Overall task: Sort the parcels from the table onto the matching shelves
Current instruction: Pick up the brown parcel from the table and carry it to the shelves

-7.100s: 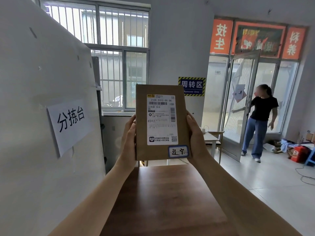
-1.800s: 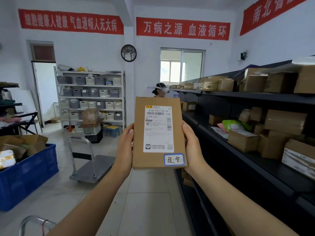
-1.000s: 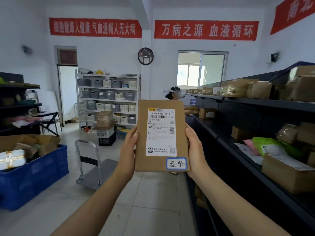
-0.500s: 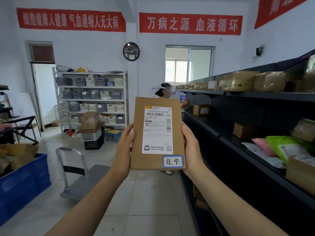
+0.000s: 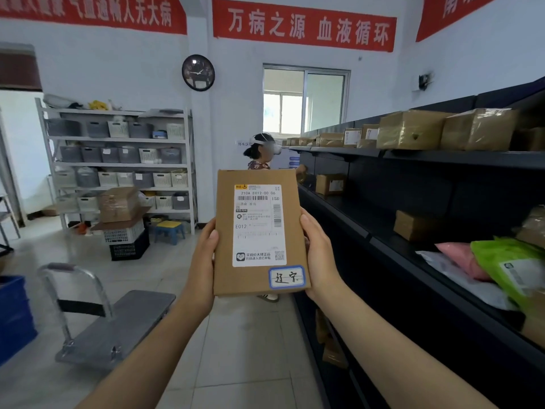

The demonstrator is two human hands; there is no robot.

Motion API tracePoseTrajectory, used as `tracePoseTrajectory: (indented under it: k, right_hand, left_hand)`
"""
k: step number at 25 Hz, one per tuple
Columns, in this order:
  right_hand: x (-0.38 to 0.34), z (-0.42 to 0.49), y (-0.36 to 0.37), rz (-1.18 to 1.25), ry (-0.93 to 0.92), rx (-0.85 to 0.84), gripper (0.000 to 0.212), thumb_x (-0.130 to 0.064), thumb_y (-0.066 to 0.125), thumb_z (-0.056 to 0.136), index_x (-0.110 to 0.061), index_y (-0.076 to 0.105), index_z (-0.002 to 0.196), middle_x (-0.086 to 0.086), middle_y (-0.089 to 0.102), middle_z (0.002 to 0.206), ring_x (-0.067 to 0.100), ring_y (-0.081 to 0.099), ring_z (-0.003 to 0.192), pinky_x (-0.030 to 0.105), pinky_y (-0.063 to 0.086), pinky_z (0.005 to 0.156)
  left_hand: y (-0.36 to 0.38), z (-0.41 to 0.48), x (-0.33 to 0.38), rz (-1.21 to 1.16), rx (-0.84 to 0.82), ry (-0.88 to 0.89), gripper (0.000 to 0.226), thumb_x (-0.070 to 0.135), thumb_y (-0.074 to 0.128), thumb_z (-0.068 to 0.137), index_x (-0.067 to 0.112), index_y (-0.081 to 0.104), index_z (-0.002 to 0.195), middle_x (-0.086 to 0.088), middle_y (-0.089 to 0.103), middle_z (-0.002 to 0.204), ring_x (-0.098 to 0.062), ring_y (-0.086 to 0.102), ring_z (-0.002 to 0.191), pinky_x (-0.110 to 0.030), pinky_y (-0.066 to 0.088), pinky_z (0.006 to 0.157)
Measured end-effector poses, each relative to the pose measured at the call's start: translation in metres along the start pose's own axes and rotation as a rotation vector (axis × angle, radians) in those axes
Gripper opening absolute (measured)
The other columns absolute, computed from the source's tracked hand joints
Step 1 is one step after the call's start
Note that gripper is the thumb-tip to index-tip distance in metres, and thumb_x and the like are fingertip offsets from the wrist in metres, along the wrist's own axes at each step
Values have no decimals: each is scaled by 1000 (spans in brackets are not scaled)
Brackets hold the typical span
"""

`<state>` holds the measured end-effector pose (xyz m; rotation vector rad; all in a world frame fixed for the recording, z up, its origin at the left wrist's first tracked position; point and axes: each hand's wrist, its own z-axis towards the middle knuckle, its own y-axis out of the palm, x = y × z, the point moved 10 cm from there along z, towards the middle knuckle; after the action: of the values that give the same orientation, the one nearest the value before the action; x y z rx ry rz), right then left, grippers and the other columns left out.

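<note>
I hold a flat brown cardboard parcel (image 5: 227,240) upright in front of me, face toward the camera. It carries a white shipping label and a small blue-edged handwritten tag at its lower right corner. My left hand (image 5: 203,261) grips its left edge and my right hand (image 5: 317,252) grips its right edge. A long dark shelf unit (image 5: 413,219) runs along my right side, with brown boxes on its upper level and a few boxes and soft bags on the middle level.
A person (image 5: 261,154) wearing a headset stands ahead by the shelf's far end. A grey platform trolley (image 5: 112,323) sits on the floor at lower left beside a blue crate (image 5: 14,317). White racking with bins (image 5: 118,160) lines the back wall, with stacked crates and a stool before it.
I turned away from the sorting table and walked down the aisle along the dark shelf. The parcel stays held in both hands; the trolley and the far person are closer.
</note>
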<state>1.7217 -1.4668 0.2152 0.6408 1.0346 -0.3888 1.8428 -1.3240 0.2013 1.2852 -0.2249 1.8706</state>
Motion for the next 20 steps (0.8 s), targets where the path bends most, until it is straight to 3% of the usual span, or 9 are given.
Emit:
tracePoseTrajectory:
  k: [5, 9, 13, 20]
  right_hand:
    - [25, 74, -26, 1, 6, -29, 37, -38, 45, 97, -28, 58, 130, 1, 74, 110, 20, 71, 101, 43, 55, 91]
    - [42, 118, -28, 18, 26, -59, 34, -38, 46, 97, -29, 61, 126, 0, 75, 107, 21, 71, 101, 45, 54, 92]
    - [63, 157, -26, 33, 38, -49, 35, -37, 46, 97, -29, 59, 128, -1, 75, 107, 21, 71, 101, 46, 54, 94]
    - [81, 209, -65, 24, -33, 109, 36, -38, 46, 96, -26, 61, 126, 6, 73, 113, 26, 70, 104, 53, 51, 96]
  left_hand:
    - [7, 58, -39, 31, 49, 16, 52, 46, 44, 86, 24, 48, 133, -4, 64, 125, -21, 64, 110, -33, 55, 81]
    - [3, 93, -55, 27, 88, 23, 27, 35, 38, 97, 32, 54, 119, 1, 68, 115, -18, 66, 103, -30, 55, 77]
    - [-10, 131, -71, 13, 97, 13, 41, 41, 44, 90, 28, 50, 129, -4, 66, 122, -23, 64, 110, -40, 52, 86]
    - [14, 213, -125, -40, -79, 3, 41, 41, 43, 86, 29, 51, 125, 6, 72, 109, -12, 69, 97, -27, 56, 72]
